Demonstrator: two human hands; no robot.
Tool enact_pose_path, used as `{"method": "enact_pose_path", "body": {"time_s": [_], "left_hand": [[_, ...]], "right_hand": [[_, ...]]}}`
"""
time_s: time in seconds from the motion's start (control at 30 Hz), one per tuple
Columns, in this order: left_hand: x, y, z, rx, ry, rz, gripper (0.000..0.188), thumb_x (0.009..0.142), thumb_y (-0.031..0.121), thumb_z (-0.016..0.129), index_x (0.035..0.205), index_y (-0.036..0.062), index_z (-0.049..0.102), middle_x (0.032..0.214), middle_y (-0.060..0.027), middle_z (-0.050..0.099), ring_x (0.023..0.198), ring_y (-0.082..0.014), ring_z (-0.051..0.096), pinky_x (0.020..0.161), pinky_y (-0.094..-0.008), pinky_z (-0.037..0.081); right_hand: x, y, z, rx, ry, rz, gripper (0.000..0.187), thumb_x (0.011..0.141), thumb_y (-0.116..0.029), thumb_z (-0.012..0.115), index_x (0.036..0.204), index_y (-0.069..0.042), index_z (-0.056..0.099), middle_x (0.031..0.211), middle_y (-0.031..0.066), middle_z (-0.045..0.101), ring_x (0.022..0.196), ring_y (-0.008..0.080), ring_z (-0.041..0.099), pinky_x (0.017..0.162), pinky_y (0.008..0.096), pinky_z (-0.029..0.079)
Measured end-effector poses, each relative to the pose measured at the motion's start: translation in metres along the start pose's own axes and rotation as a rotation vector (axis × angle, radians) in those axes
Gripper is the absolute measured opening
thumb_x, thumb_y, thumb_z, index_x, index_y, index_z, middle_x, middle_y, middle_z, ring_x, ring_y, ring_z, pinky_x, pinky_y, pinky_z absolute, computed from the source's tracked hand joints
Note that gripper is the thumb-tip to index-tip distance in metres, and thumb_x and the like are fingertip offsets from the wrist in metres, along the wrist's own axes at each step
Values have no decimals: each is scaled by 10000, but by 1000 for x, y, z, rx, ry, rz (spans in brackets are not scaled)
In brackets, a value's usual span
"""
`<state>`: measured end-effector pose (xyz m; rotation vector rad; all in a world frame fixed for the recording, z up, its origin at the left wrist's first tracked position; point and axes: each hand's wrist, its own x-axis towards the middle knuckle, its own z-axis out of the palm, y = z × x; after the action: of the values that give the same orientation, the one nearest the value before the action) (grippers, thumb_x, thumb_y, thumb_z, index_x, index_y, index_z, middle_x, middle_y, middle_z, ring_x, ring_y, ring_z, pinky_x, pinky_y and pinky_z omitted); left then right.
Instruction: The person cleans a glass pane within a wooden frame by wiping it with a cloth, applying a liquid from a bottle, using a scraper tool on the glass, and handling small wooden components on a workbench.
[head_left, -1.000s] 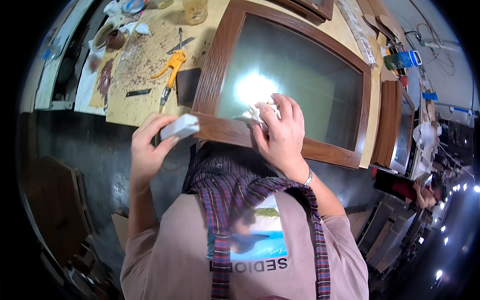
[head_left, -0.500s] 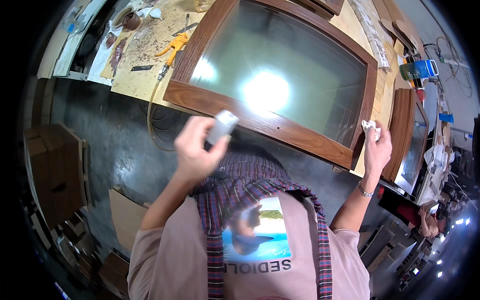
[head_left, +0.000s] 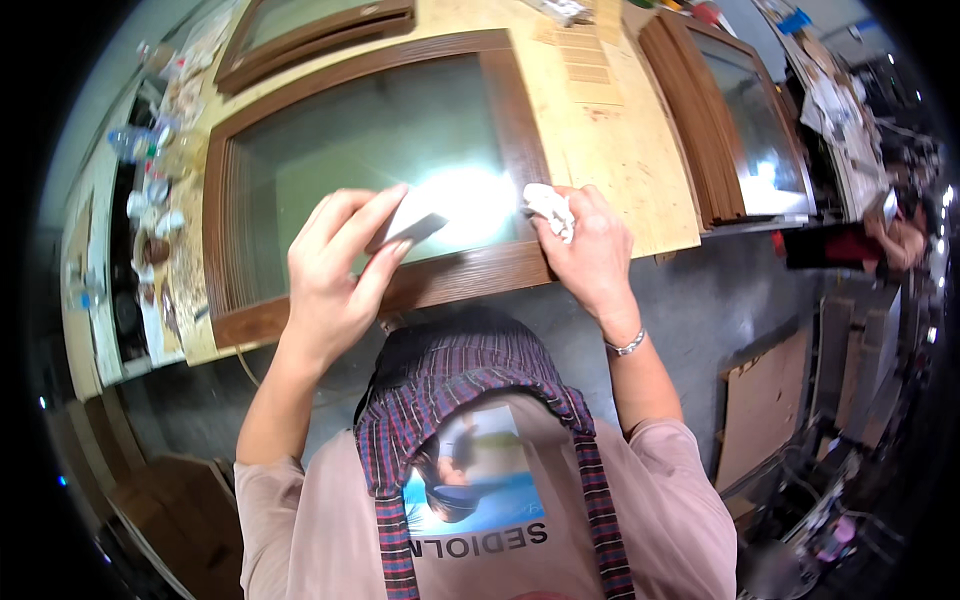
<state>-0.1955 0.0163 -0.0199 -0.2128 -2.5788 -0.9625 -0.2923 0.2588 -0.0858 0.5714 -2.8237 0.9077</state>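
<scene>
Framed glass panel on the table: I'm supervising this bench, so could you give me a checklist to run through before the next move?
1. Block secure in the left hand: ok, held between thumb and fingers.
2. White wad secure in the right hand: ok, gripped.
3. Wooden frame supported: ok, lying flat on the table.
4. Second frame apart from it: ok, a strip of table shows between them.
5. Glass fully readable: not ok, a bright reflection hides part of it.
6. Block touching the glass: cannot tell from this angle.
</scene>
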Motion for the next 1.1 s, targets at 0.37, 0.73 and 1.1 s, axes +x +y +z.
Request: {"method": "enact_pose_path", "body": {"time_s": [0.37, 0.73, 1.1], "left_hand": [[160, -9, 120, 318, -514, 466, 331, 774, 84, 732, 1103, 114, 717, 937, -102, 639, 886, -270, 635, 745, -382, 546], [226, -38, 126, 469, -453, 271, 310, 815, 148, 714, 1123, 113, 714, 991, -112, 660, 1021, -291, 620, 841, -390, 525], [130, -163, -16, -382, 112, -464, 345, 896, 134, 668, 1211, -7, 666, 1047, -13, 684, 863, -79, 580, 730, -230, 448]], "right_hand": [[-125, 135, -25, 325, 331, 602, 220, 783, -12, 649, 997, 1, 700, 879, 124, 664, 760, 232, 652, 699, 316, 501], [-178, 157, -6, 404, 352, 846, 198, 796, -35, 695, 990, 7, 695, 901, 118, 677, 800, 252, 660, 731, 347, 510], [8, 79, -8, 338, 209, 125, 250, 773, -99, 718, 1018, -58, 691, 947, 108, 644, 825, 300, 641, 710, 369, 517]]}}
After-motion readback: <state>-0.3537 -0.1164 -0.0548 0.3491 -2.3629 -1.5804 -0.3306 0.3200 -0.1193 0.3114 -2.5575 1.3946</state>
